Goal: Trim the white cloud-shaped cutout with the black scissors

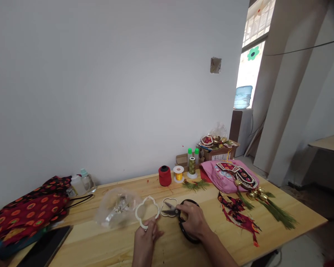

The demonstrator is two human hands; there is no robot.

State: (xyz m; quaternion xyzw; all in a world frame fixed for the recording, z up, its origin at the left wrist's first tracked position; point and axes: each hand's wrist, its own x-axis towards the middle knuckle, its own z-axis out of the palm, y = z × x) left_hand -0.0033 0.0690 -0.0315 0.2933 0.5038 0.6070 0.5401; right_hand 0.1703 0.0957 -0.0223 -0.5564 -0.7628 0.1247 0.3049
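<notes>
In the lower middle of the head view, my left hand [147,237] pinches the lower edge of a pale, flower-shaped frame [137,216], which is held tilted up off the table. My right hand [193,218] is closed round the black handles of a pair of scissors [171,212], with the blades parted and pointing left. Under the blades lies a second, smaller flower-shaped frame [161,207], flat on the wood. Whether the blades touch that frame I cannot tell. A clear plastic bag [108,211] with small metallic pieces sits left of my left hand.
Red thread [164,177], yellow cord [179,175] and green thread [192,167] stand along the wall. Patterned cloth [41,204] and a phone [46,246] lie left. Cloth scraps [239,217], a pink bag [211,172], tasselled ornaments [246,178] and a filled cardboard box [219,154] occupy the right.
</notes>
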